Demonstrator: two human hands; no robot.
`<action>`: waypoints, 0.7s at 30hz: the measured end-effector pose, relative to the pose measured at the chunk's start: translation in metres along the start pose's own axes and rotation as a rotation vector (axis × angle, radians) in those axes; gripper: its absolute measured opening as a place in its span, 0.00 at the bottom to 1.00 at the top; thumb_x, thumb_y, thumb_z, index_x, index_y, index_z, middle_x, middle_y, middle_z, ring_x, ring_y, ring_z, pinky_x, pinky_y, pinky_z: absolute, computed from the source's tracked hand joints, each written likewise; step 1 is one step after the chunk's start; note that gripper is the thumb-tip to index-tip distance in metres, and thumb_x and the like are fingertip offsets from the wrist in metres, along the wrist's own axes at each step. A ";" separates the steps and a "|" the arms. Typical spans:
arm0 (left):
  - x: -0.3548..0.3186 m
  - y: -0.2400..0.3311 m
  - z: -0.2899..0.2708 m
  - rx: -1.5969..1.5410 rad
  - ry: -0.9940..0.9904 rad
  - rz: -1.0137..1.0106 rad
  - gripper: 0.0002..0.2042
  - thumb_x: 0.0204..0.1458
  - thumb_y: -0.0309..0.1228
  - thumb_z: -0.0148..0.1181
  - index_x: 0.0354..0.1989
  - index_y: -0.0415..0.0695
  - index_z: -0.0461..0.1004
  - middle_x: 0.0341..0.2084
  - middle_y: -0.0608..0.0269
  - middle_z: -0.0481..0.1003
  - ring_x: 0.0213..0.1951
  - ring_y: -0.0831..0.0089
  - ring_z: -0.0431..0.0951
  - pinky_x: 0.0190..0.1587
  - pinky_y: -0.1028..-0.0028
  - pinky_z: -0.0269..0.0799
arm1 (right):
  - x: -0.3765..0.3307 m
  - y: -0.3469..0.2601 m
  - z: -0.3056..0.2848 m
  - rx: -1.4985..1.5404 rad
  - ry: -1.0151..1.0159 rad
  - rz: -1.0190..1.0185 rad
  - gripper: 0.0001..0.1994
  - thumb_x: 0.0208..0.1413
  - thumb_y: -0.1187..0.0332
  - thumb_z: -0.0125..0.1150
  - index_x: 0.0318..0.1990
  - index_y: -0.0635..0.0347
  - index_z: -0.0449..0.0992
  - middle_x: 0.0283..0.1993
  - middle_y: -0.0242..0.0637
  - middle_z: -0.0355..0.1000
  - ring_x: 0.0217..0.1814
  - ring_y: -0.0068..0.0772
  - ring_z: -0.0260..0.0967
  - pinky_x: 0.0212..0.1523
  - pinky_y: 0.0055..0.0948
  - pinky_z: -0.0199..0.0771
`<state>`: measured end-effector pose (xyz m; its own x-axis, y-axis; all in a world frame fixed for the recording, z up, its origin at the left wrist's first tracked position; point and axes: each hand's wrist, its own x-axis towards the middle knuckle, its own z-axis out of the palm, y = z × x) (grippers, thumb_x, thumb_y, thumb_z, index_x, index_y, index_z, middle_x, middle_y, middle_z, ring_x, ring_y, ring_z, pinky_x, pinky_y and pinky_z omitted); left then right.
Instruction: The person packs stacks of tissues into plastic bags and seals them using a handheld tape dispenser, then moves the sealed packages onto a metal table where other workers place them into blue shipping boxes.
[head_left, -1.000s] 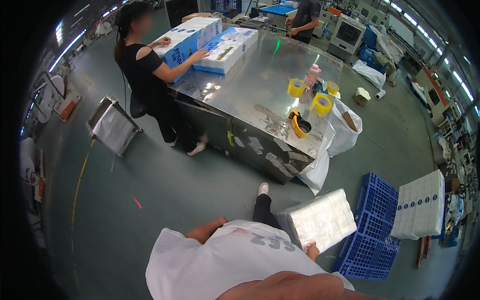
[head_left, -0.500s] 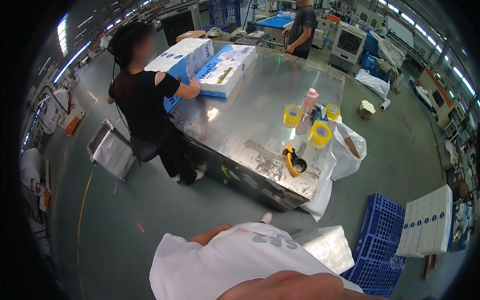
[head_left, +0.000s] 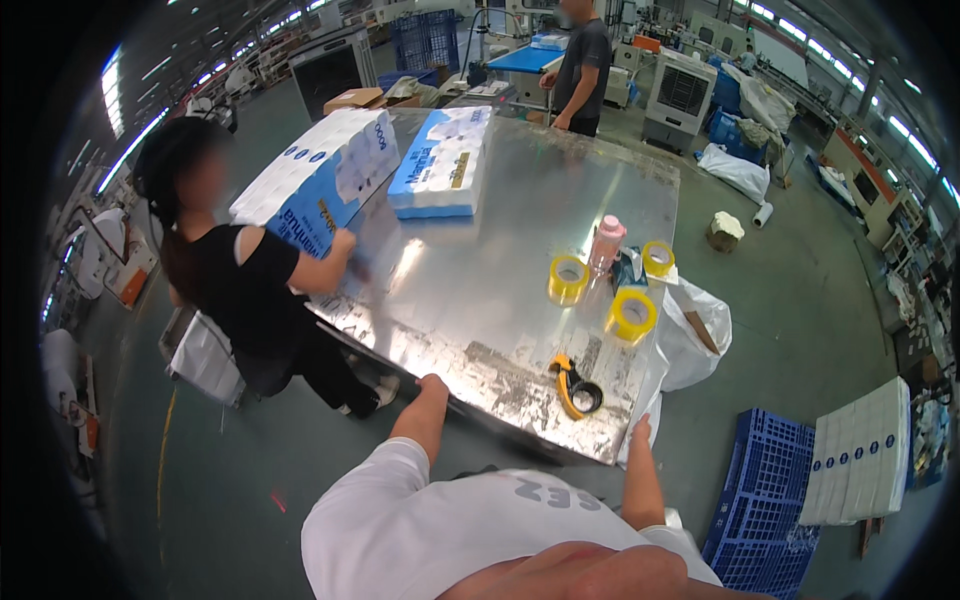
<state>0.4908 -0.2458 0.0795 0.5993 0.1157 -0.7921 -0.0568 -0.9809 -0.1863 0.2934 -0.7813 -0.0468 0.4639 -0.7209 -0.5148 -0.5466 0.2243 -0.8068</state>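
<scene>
My left hand (head_left: 433,386) is at the near edge of the metal-topped table (head_left: 520,270); its fingers are too small to read. At the table's near right corner is my right hand (head_left: 642,432), beside a white plastic sack (head_left: 690,350) hanging there; whether it grips anything is unclear. Between the hands, on the tabletop, lies a yellow and black tape dispenser (head_left: 574,388). Beyond it are rolls of clear yellowish tape (head_left: 632,315) and a pink bottle (head_left: 607,240). Two blue-and-white tissue packs, one large (head_left: 325,185) and one (head_left: 442,160) beside it, lie at the far left.
On the left a co-worker (head_left: 230,270) has a hand at the large pack. Another person (head_left: 582,70) stands behind the table. At the right are a blue plastic pallet (head_left: 760,500) on its side and stacked white packs (head_left: 860,450). A white air cooler (head_left: 680,95) stands farther back.
Both my hands have come into sight at the table's near side, and the table now appears closer. The co-worker's hand has left the right-hand pack and is at the large pack.
</scene>
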 end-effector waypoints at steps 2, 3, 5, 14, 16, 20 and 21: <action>-0.009 0.012 0.005 0.213 -0.112 0.056 0.17 0.41 0.35 0.57 0.44 0.51 0.71 0.44 0.64 0.68 0.47 0.60 0.66 0.44 0.50 0.61 | -0.029 -0.015 0.048 0.106 0.231 0.233 0.35 0.52 0.42 0.29 0.48 0.71 0.62 0.49 0.52 0.61 0.51 0.47 0.59 0.49 0.41 0.58; -0.027 0.024 0.003 0.104 -0.097 -0.010 0.17 0.41 0.34 0.56 0.44 0.52 0.70 0.45 0.64 0.68 0.47 0.60 0.67 0.44 0.52 0.61 | -0.059 -0.008 0.056 -0.074 0.246 0.153 0.31 0.55 0.47 0.29 0.42 0.73 0.66 0.46 0.58 0.63 0.51 0.52 0.59 0.50 0.42 0.57; -0.037 -0.017 0.010 -0.101 -0.248 -0.174 0.19 0.40 0.34 0.58 0.45 0.53 0.70 0.45 0.65 0.68 0.46 0.57 0.67 0.42 0.48 0.61 | -0.151 -0.071 0.089 -0.535 0.363 0.065 0.26 0.56 0.53 0.28 0.36 0.68 0.69 0.39 0.53 0.67 0.44 0.51 0.64 0.45 0.44 0.62; 0.024 -0.007 0.017 -0.130 -0.481 -0.373 0.16 0.39 0.35 0.56 0.40 0.51 0.72 0.39 0.64 0.72 0.40 0.56 0.71 0.37 0.48 0.61 | -0.139 -0.082 0.100 -0.778 0.717 0.104 0.18 0.52 0.63 0.33 0.28 0.61 0.72 0.29 0.47 0.71 0.34 0.50 0.68 0.34 0.44 0.67; 0.054 -0.012 0.034 -0.157 -0.479 -0.464 0.15 0.39 0.38 0.55 0.38 0.52 0.74 0.38 0.64 0.73 0.39 0.57 0.72 0.36 0.49 0.62 | -0.136 -0.076 0.101 -0.769 0.726 0.056 0.19 0.51 0.63 0.32 0.28 0.61 0.73 0.29 0.47 0.71 0.33 0.50 0.68 0.34 0.44 0.67; 0.082 0.009 0.036 -0.059 -0.427 -0.391 0.12 0.42 0.38 0.49 0.34 0.50 0.74 0.35 0.64 0.73 0.37 0.61 0.72 0.38 0.56 0.62 | -0.121 -0.064 0.091 -0.762 0.756 0.107 0.20 0.51 0.62 0.31 0.29 0.63 0.73 0.30 0.48 0.71 0.34 0.51 0.67 0.36 0.43 0.67; 0.098 0.010 0.049 -0.085 -0.458 -0.501 0.12 0.43 0.38 0.48 0.33 0.50 0.73 0.34 0.64 0.74 0.37 0.63 0.73 0.39 0.58 0.62 | -0.120 -0.065 0.092 -0.751 0.749 0.117 0.20 0.51 0.62 0.31 0.29 0.63 0.72 0.30 0.48 0.71 0.34 0.52 0.67 0.36 0.43 0.67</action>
<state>0.5097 -0.2366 -0.0280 0.1378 0.5951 -0.7918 0.2139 -0.7984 -0.5628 0.3369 -0.6489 0.0406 -0.0269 -0.9977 -0.0619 -0.9682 0.0414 -0.2467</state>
